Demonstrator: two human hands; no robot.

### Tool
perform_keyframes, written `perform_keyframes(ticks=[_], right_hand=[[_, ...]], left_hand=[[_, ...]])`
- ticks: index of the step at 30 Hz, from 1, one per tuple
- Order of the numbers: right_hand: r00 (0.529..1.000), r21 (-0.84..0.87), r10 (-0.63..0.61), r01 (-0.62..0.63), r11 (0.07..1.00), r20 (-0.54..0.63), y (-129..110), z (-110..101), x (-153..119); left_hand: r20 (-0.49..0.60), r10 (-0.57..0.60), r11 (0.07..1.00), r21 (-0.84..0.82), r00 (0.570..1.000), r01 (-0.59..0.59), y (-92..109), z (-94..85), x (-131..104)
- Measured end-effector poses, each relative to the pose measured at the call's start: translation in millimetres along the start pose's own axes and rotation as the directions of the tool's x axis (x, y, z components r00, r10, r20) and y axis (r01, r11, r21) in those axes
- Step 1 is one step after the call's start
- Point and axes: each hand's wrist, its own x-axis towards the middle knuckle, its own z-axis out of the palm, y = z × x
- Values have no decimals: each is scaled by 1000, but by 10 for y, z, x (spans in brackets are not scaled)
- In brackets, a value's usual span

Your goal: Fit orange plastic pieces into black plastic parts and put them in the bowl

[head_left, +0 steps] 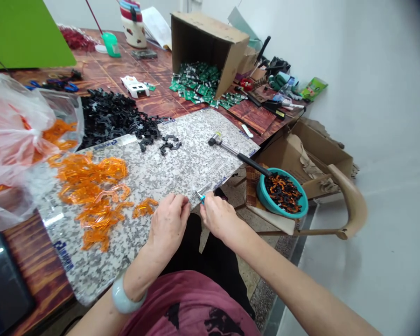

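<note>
In the head view, 2 hands meet at the near edge of a speckled board on the desk. The right hand has its grip closed around a blue tool, which sits between both hands. The left hand is curled narrow; what its grip holds, I cannot tell. Orange pieces lie beside it.

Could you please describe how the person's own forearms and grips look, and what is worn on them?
Both the left grip and the right grip are bare, with no gloves. A smooth, rounded, pale blue-green bangle circles the left forearm. The right forearm shows no bracelet or watch. No sleeve is visible on either forearm.
</note>
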Motion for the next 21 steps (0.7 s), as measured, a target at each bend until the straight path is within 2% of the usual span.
perform_keyframes(ticks=[9, 21], right_hand=[[998, 107, -10, 17, 994, -66, 43, 14, -110], [989, 273, -60, 96, 957, -137, 438, 150, -118]], left_hand=[[-67, 11, 991, 131, 998, -2, 25, 5, 33], [-103, 105, 994, 30, 989, -102, -22, -7, 15]])
